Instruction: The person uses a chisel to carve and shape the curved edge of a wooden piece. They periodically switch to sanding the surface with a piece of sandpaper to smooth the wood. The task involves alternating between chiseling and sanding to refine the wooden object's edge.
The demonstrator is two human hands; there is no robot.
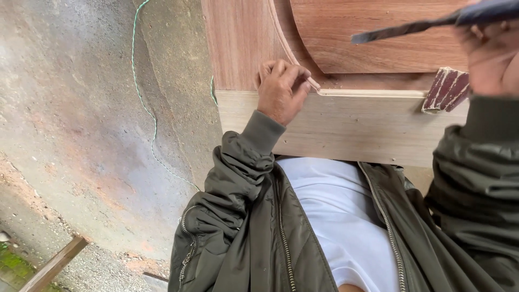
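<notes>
My left hand (281, 91) rests on a reddish wooden panel (243, 43), its fingers curled and pinching the end of a thin pale wooden strip (373, 93) that runs along a groove. My right hand (492, 59) is at the upper right, close to the camera, gripping a dark tool with a twisted drill bit (400, 30) that points left over the panel's raised curved part (378, 38). A pale wooden rail (346, 127) lies across the panel's near edge.
A folded piece of red-brown sandpaper (446, 89) lies on the rail at right. A thin green cord (143, 103) trails over the concrete floor (81, 119) on the left. A wooden batten (54, 265) lies at the lower left.
</notes>
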